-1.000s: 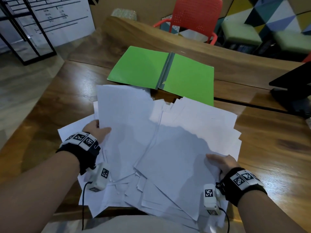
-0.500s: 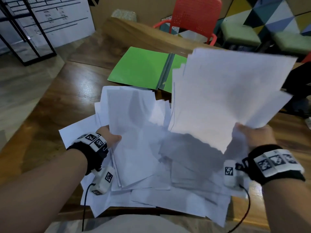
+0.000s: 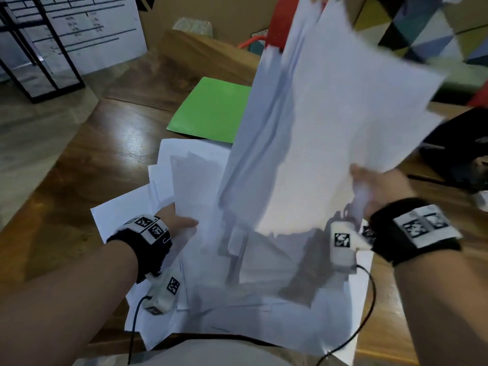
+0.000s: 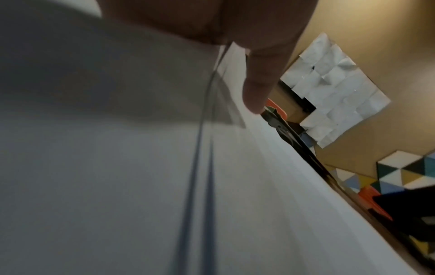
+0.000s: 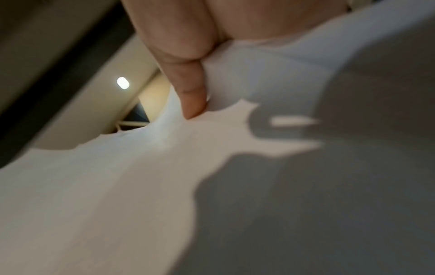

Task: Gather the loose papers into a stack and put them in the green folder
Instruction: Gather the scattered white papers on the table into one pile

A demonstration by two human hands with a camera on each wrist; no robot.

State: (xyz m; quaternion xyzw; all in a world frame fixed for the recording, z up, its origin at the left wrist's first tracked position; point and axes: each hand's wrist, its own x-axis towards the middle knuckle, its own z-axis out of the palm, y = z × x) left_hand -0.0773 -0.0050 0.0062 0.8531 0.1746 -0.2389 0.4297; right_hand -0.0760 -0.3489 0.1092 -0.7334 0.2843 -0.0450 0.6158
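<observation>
Table (image 3: 87, 159) bears green folder (image 3: 211, 112); right hand (image 3: 380, 188) grips raised papers (image 3: 330, 114).

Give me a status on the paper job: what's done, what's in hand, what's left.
Done: nothing filed yet; the visible half of the green folder is bare. In hand: the right hand grips a raised bundle with uneven edges, and the left hand pinches the edge of the loose papers spread on the table. Left: gather those, square the stack, put it in the folder.

Your right hand (image 3: 380, 188) has raised its sheaf (image 3: 330, 114) from flat to near upright, covering the right half of the folder (image 3: 211, 112).
</observation>
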